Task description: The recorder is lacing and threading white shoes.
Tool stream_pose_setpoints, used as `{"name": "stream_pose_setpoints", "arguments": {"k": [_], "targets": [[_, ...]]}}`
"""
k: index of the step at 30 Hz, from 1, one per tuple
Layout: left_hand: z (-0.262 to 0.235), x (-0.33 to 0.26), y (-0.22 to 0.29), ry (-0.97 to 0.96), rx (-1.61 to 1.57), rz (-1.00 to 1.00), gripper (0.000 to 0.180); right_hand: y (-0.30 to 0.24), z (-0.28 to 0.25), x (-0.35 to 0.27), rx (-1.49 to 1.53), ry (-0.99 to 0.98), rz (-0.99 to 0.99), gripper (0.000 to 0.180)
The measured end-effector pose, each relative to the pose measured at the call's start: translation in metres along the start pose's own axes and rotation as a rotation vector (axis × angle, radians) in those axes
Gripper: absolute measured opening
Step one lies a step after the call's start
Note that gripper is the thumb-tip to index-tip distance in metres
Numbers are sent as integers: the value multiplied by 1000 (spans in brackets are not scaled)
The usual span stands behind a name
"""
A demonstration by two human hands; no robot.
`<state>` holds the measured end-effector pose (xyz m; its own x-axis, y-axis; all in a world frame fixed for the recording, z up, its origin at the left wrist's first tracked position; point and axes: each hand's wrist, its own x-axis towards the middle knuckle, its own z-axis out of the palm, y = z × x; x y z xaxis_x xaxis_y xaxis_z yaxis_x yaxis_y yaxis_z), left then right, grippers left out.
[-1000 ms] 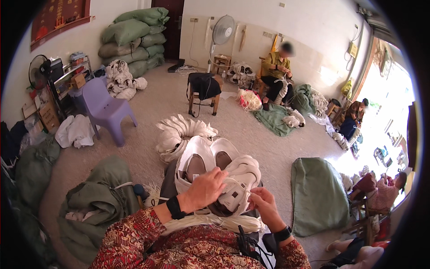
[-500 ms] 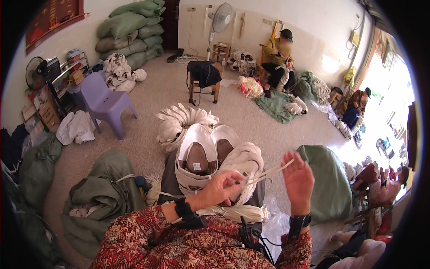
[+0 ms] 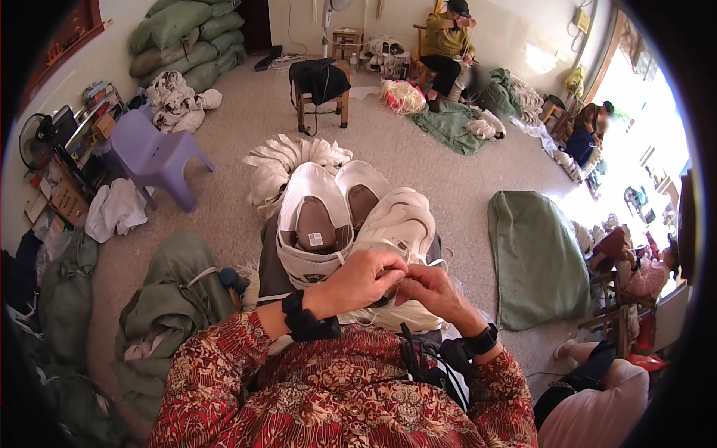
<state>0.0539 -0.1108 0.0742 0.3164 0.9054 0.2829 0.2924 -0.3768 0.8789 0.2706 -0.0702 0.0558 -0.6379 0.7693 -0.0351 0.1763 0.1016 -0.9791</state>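
My left hand [image 3: 366,278] and my right hand [image 3: 435,293] meet low over my lap, fingers pinched close together. Between them they hold a thin white lace, mostly hidden by the fingers. Just beyond the hands lie white shoe uppers. The left upper [image 3: 293,263] opens upward and shows a brown inside with a small white label. Beside it is another open upper [image 3: 364,178], and a stack of nested white uppers [image 3: 409,216] reaches under my hands. A bundle of pale laces [image 3: 396,319] lies below my wrists.
A fanned row of white uppers [image 3: 284,168] lies beyond the pair. Green sacks [image 3: 539,269] flank me, with another [image 3: 175,280] at left. Further off are a purple chair [image 3: 153,153], a stool with black cloth [image 3: 321,86] and several seated people, one in yellow-green [image 3: 448,45].
My right hand has come down and left from its raised, open pose to meet the left hand. Its fingers are now closed in a pinch. The whole view has tilted lower.
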Motion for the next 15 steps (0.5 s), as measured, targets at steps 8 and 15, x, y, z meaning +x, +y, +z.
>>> {"name": "stream_pose_setpoints", "arguments": {"k": [8,15], "targets": [[-49,-27,-28,-137,98,-294,18,56,-103,-36,-737,444,-3,16],[-21,-17,-26,-125,237,-9,18,14,-33,-21,-252,198,48,19]]}}
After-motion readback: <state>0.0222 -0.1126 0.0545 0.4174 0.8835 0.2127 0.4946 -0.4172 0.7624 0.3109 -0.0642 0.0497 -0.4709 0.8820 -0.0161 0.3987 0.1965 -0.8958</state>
